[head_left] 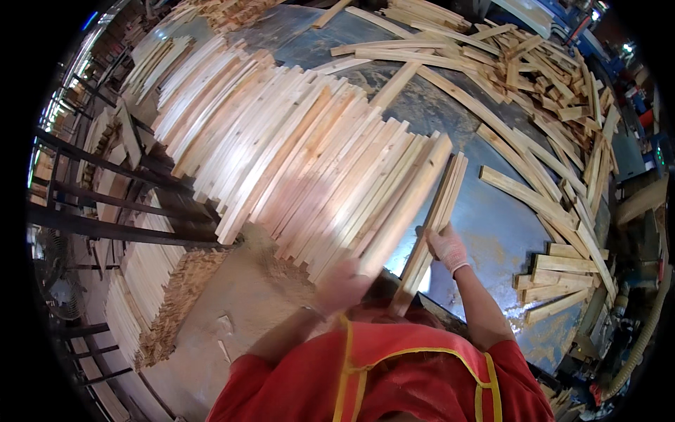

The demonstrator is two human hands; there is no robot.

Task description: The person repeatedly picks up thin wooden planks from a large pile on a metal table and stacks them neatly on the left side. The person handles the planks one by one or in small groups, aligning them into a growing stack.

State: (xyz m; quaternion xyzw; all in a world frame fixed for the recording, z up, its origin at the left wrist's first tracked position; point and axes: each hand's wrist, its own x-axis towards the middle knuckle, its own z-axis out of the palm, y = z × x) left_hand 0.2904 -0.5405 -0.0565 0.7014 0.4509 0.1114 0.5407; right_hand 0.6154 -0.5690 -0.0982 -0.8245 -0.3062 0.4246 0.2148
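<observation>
My left hand [342,285], smeared by motion, is at the near end of a wooden strip [409,202]. That strip slants away along the right edge of a broad row of wooden strips [295,141] lying side by side. To its right, my right hand [448,247], in a pale glove, has its fingers round a few narrow wooden strips [446,193] held together. Their near ends reach close to my red apron [422,344]. Bare metal tabletop shows beside my right hand. The left fingers are too blurred to make out singly.
Long wooden strips [534,193] and a heap of short offcuts [545,77] lie across the metal table [485,232] at right. Several short blocks [562,274] sit near its right edge. A lumber stack [176,302] and a dark metal frame [105,221] stand at left.
</observation>
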